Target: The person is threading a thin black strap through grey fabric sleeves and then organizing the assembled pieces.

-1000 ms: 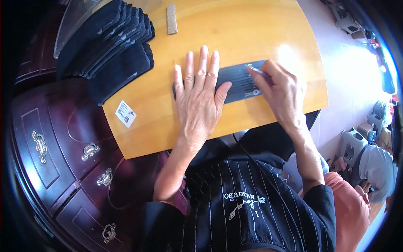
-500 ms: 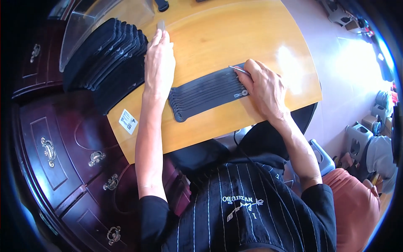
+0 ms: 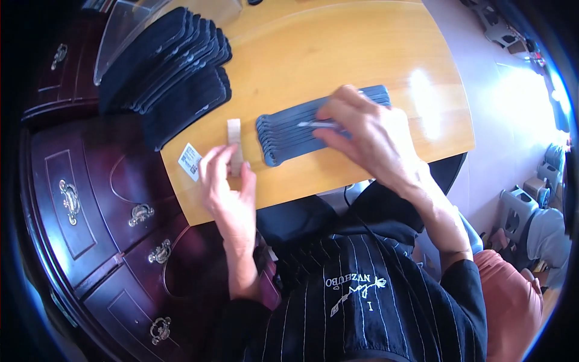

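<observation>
My left hand (image 3: 229, 193) is at the near left of the table, with fingers and thumb closed about a narrow pale beige strip (image 3: 234, 136). My right hand (image 3: 368, 136) grips a slim pointed metal tool like tweezers (image 3: 313, 124); this hand is slightly blurred. Beneath it lies a fanned stack of flat grey straps (image 3: 283, 133) with rounded ends, several of them overlapping. The right hand covers the middle of the straps, while their far right end shows beyond it. The tool's tip points left, above the straps.
Black fabric pieces (image 3: 175, 66) stand overlapped in a pile on the table's left, beside a clear plastic sheet or box (image 3: 129, 30). A white printed label (image 3: 189, 161) lies at the left table edge. Dark wooden drawers (image 3: 72, 223) flank the table (image 3: 338, 42); stools (image 3: 517, 211) stand to the right.
My left hand has come back toward me from the far side, bringing the pale strip beside the straps. My right hand has shifted left over the straps with the tool.
</observation>
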Available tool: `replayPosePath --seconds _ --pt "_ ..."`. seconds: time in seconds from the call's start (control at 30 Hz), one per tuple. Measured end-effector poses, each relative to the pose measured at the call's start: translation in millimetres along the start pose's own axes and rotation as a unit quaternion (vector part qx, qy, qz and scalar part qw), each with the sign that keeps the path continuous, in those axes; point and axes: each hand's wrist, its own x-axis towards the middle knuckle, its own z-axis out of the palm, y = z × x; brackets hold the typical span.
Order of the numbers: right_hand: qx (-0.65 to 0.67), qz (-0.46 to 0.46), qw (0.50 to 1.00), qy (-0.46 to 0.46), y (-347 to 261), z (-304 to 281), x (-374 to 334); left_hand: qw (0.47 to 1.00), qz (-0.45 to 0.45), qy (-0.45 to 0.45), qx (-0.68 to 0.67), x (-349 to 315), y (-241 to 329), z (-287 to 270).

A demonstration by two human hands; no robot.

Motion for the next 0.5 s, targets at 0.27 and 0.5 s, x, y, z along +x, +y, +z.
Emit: replayPosePath --seconds 0.27,0.5 --pt "0.015 -0.019 0.999 -0.042 -11 29 27 0.992 -0.087 -0.029 -0.088 -16 -3 17" --pt "0.015 0.009 0.995 -0.103 -9 23 27 0.989 -0.031 -0.046 -0.137 -6 -16 19"
